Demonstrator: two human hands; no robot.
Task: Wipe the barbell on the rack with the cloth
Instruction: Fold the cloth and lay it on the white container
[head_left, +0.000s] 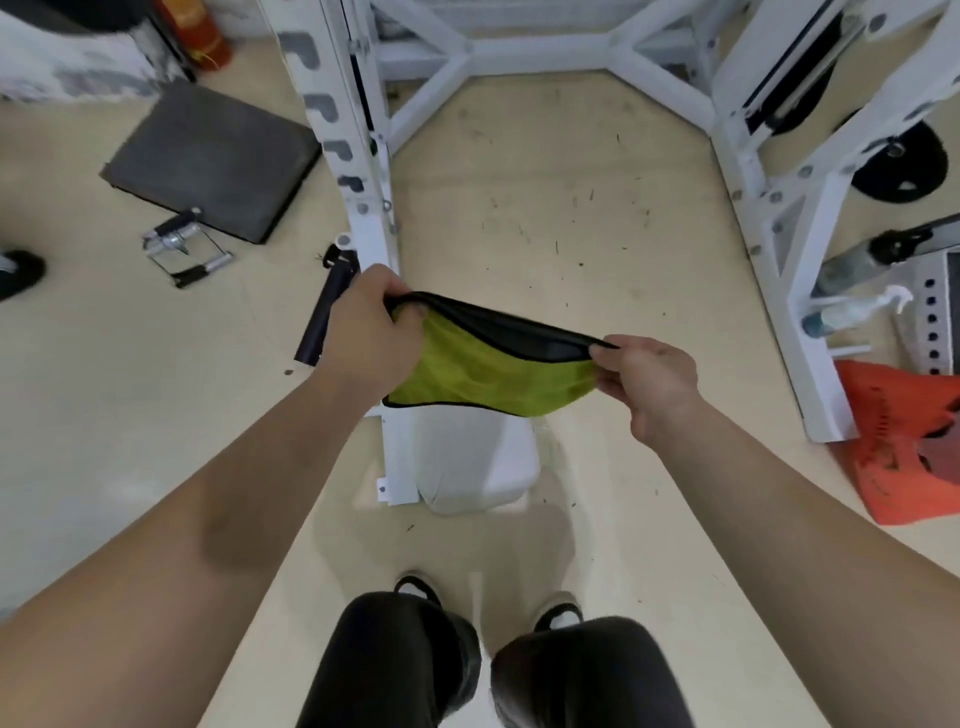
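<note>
A yellow-green microfibre cloth with black trim (483, 364) is held stretched in the air in front of the white steel rack (358, 156), just beside the foot of its near-left post. Its long axis runs crosswise to the person, from the end at that post, which is higher in the picture, toward the rack's right-hand post. The black-edged upper hem is pulled taut and the green body sags below it.

The left hand (369, 332) grips the end of the cloth nearer the post, fingers curled round a bunched corner. The right hand (654, 379) pinches the other end between thumb and fingertips.

A short dark cylinder (327, 312) leans at the foot of the same post, partly behind the left hand; whether it belongs to the barbell cannot be told.

A pale padded cushion (472, 462) lies against the rack's base rail, under the cloth. Left of the rack on the beige floor (545, 208) are a dark grey square mat (213, 161) and a chrome cable handle (182, 249). By the rack's right-hand frame are a black weight plate (898, 166), a clear spray bottle (852, 312) and an orange plastic crate (904, 441).
</note>
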